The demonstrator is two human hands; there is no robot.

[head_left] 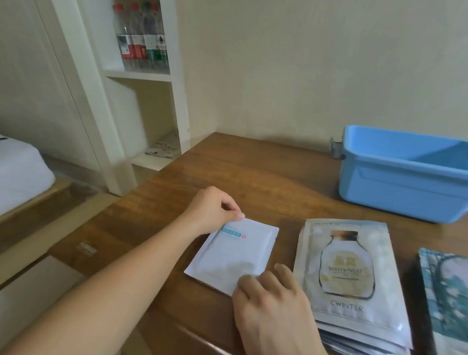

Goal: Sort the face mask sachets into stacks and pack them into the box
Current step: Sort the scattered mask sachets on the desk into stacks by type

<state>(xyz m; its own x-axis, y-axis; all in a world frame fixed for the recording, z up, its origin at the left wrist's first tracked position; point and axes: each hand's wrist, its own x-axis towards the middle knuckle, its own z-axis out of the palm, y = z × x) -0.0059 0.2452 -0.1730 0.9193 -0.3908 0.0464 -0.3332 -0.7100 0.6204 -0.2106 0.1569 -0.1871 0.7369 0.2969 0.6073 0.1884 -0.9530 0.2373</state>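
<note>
**Squaring the white stack**

The left hand (pixel 213 209) pinches the far corner of the white sachets (pixel 235 256); the right hand (pixel 270 300) lies with relaxed fingers on their near edge. Both should nudge the edges flush before lifting, keeping the slippery foil flat. The pile sits on the table (pixel 255 173) left of the bottle-print stack (pixel 351 273) and a teal stack (pixel 452 301). The blue box (pixel 412 174) waits at the back right. Beyond: a shelf (pixel 140 74) with bottles (pixel 140 35), a bed (pixel 6 170).
</note>
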